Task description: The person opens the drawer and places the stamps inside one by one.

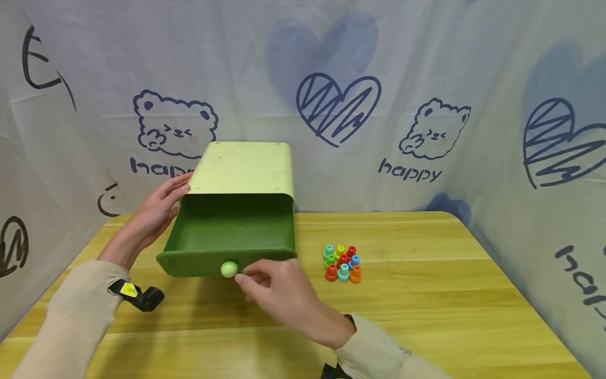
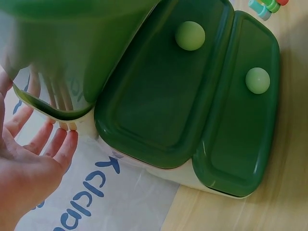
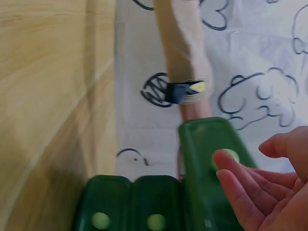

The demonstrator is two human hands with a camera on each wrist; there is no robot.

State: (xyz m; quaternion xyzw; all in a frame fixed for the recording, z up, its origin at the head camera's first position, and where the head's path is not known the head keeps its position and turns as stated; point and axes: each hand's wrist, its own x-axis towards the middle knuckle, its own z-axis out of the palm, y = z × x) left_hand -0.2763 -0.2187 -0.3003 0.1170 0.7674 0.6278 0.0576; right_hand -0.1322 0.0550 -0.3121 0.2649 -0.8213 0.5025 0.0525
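Note:
A pale yellow-green drawer cabinet [image 1: 246,166] stands on the table with its dark green top drawer [image 1: 189,266] pulled well out. My left hand [image 1: 153,210] rests its extended fingers against the cabinet's left side; the left wrist view shows those fingers [image 2: 62,144] beside the casing. At the drawer front, my right hand [image 1: 284,289] is next to the round light green knob [image 1: 229,269]. In the right wrist view its fingers [image 3: 236,192] lie by the knob, loosely bent, and the thumb stands apart from them. Neither hand grips anything.
Two lower drawers [image 2: 149,96] are closed, each with a round knob [image 2: 257,80]. Right of the cabinet, several small coloured cone-shaped pieces [image 1: 343,272] stand grouped on the wooden table [image 1: 426,300]. A printed cloth [image 1: 255,63] hangs behind and at the sides.

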